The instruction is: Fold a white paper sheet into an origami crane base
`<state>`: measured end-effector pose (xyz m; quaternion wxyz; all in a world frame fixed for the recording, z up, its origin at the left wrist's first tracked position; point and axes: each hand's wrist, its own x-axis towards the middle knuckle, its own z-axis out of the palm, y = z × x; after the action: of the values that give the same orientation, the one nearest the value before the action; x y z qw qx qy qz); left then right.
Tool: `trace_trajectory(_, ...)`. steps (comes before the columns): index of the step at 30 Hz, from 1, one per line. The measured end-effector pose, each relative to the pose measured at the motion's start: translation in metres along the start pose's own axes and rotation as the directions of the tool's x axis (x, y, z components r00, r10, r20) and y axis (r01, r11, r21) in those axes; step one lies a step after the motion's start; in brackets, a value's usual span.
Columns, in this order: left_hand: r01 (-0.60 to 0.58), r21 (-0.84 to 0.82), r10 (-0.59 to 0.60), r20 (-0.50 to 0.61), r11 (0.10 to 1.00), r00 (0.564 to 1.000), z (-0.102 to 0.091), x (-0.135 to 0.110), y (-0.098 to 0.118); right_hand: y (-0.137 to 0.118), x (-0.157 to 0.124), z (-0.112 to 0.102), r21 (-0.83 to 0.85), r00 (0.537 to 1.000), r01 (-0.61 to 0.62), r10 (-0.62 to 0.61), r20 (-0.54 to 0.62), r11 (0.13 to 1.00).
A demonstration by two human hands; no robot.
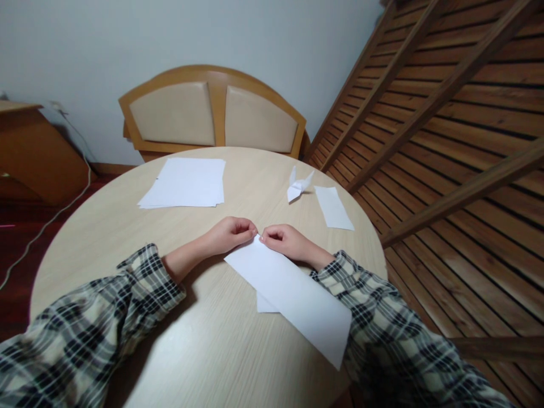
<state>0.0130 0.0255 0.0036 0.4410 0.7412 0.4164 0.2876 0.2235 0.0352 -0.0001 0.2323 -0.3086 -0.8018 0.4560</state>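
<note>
A folded sheet of white paper (289,289) slants over the table in front of me, its long part running down to the right. At its far corner, my left hand (232,234) pinches the edge between thumb and fingers. Close beside it, my right hand (287,242) pinches the same corner, with a small gap between the two hands. A short flap of paper shows beneath the long part, near its lower left edge. My right forearm partly covers the paper's right side.
A stack of white paper (185,182) lies at the back left of the round table (199,340). At the back right stand a folded paper crane (297,187) and a white paper strip (334,207). Beyond are a padded headboard (219,113) and a slatted wooden partition (450,147).
</note>
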Motion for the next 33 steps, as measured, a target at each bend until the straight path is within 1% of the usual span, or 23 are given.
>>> trace_trajectory(4,-0.013,-0.002,0.013,0.074,1.000,0.997,-0.006,-0.002,0.004,-0.005,-0.001,-0.002,0.021,0.997,-0.031,0.029,0.068,0.999)
trace_trajectory(8,0.017,-0.044,-0.011,0.123,0.999,0.992,-0.010,-0.004,0.008,-0.006,-0.002,-0.003,0.017,0.995,-0.039,0.038,0.093,0.999)
trace_trajectory(11,0.042,-0.070,-0.033,0.120,0.997,0.992,-0.011,-0.004,0.009,-0.005,-0.001,-0.003,0.021,0.996,-0.025,0.023,0.085,0.999)
trace_trajectory(15,0.058,-0.112,-0.048,0.086,0.992,0.995,-0.011,-0.002,0.006,-0.006,-0.001,-0.003,0.021,0.997,-0.031,0.029,0.070,0.999)
trace_trajectory(19,0.100,-0.215,-0.082,0.092,0.972,0.992,-0.008,-0.002,0.002,-0.008,0.000,-0.003,0.017,0.997,-0.033,0.032,0.069,0.999)
trace_trajectory(23,0.163,-0.365,-0.125,0.125,0.917,0.984,-0.008,-0.002,-0.002,-0.006,-0.001,-0.003,0.025,0.997,-0.012,0.010,0.075,1.000)
trace_trajectory(25,0.173,-0.443,-0.139,0.110,0.880,0.984,-0.010,-0.001,-0.003,-0.004,-0.002,-0.003,0.034,0.996,-0.005,0.002,0.085,0.999)
trace_trajectory(29,0.142,-0.576,-0.177,-0.005,0.805,0.984,-0.014,0.000,-0.004,-0.003,-0.003,-0.003,0.039,0.996,-0.026,0.023,0.086,0.999)
trace_trajectory(31,0.134,-0.564,-0.185,-0.035,0.815,0.982,-0.013,-0.001,-0.002,-0.003,-0.003,-0.004,0.038,0.996,-0.029,0.026,0.086,0.999)
trace_trajectory(33,0.132,-0.480,-0.171,-0.039,0.867,0.984,-0.009,-0.002,0.002,-0.003,-0.002,-0.004,0.041,0.996,-0.026,0.023,0.085,0.999)
